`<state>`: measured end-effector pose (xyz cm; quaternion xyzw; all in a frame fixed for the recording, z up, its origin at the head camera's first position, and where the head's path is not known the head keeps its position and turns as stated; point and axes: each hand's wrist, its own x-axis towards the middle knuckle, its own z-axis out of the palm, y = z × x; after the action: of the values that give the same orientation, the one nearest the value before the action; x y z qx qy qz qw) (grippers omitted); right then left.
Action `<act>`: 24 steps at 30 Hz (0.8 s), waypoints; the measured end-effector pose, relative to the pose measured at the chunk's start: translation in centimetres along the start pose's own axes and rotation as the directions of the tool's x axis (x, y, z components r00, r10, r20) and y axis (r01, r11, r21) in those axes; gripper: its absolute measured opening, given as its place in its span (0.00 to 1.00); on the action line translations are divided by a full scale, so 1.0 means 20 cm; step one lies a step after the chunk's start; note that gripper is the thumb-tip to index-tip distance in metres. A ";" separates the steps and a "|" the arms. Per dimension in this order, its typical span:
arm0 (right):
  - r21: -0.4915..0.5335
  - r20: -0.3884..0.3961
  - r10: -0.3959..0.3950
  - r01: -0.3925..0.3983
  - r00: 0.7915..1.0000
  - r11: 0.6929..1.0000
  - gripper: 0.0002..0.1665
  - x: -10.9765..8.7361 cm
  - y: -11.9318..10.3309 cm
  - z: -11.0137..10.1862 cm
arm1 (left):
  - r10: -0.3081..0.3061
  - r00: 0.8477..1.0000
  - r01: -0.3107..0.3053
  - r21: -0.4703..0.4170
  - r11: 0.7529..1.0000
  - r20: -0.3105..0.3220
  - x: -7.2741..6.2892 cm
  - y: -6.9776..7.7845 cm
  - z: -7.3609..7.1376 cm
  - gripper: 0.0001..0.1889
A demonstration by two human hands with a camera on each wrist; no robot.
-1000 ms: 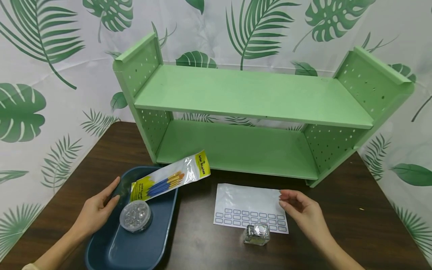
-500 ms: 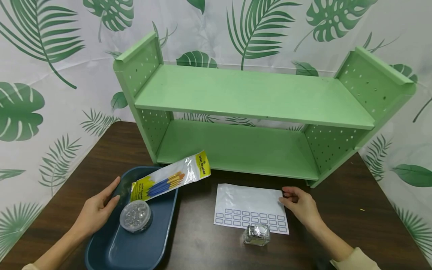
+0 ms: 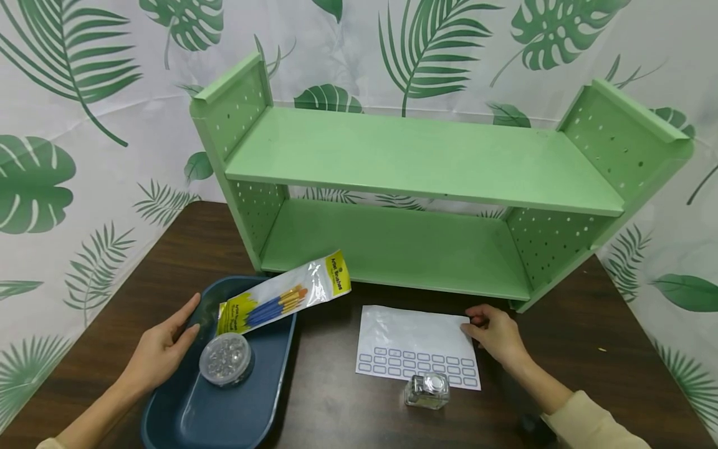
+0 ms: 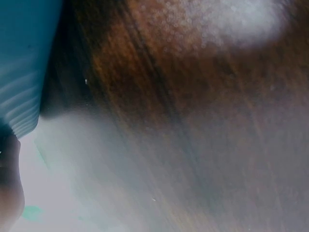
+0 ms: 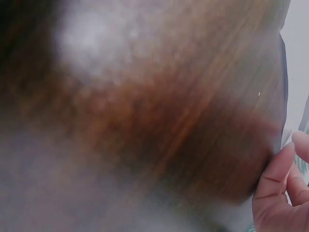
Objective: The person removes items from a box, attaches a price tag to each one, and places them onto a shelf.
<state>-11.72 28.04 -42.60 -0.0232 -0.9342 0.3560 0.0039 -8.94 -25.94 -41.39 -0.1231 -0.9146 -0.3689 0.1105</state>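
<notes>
White sheet (image 3: 415,333) lies just left of the right hand (image 3: 496,337), whose thumb and fingers sit close together at its far right corner; whether they pinch it, I cannot tell. Leftward stands a glass jar (image 3: 427,393); farther left, the left hand (image 3: 159,348) grips the blue tray (image 3: 219,418) by its rim

Right fingers (image 3: 481,310) have curled tighter on the sheet (image 3: 417,329) (sleeve (image 3: 591,424) now visible).

You have two hands (image 3: 159,353) (image 3: 497,338), one tray (image 3: 221,415), one brush pack (image 3: 285,293), one tub (image 3: 225,360), one sheet (image 3: 415,330), one jar (image 3: 427,391), one table (image 3: 594,368) and one rack (image 3: 622,140) with two shelves (image 3: 421,159) (image 3: 392,242).
</notes>
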 end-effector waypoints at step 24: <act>-0.044 -0.008 0.018 -0.018 1.000 0.999 0.09 0.01 -0.01 0.01 | 0.054 0.981 -0.081 -0.143 0.986 -0.185 0.12 0.31 -0.06 0.24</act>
<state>-11.99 27.86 -42.58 -0.0329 -0.9415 0.3353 0.0037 -9.21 -22.08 -35.82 -0.1282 -0.8658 -0.4423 0.1958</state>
